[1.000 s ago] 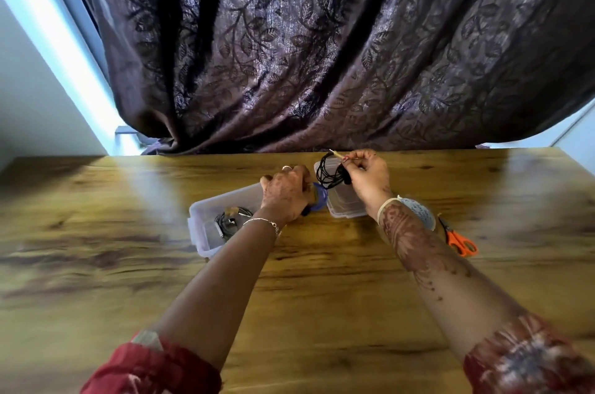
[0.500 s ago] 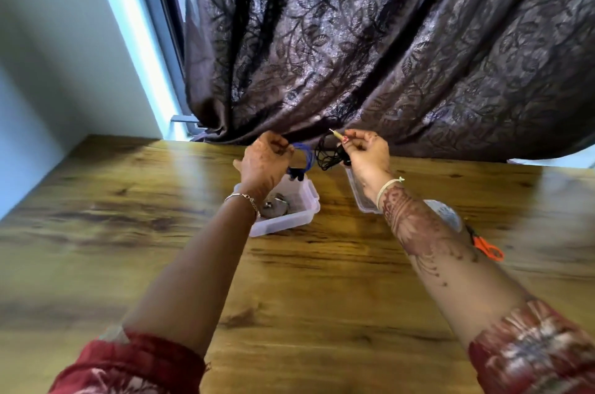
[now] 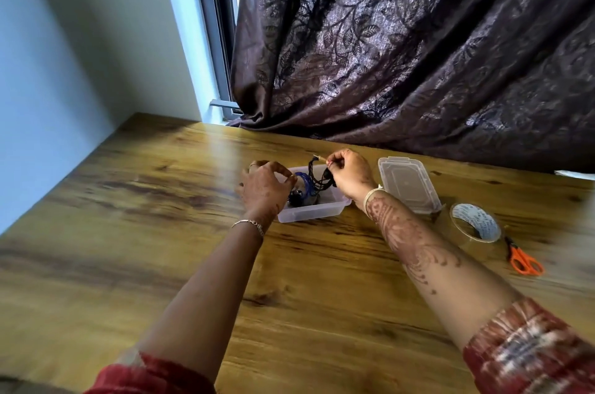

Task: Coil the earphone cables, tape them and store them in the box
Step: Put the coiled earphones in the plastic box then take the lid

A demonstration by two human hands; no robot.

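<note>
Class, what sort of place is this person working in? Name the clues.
Probably a room in a home: a wooden table by a window, a dark leaf-patterned curtain hanging behind it, and a plain wall.

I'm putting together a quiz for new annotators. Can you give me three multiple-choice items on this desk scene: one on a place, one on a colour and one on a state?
1. Where is the lid?
A) shut on the box
B) flat on the table, right of the box
C) on the floor

2. What colour are the scissors handles?
A) orange
B) green
C) black

3. The black cable is:
A) lying loose on the table
B) pinched in the right hand over the box
C) cut in two

Answers:
1 B: the lid lies beside the open box.
2 A: orange loops show by the tape roll.
3 B: the right hand's fingers curl round the coil.
</note>
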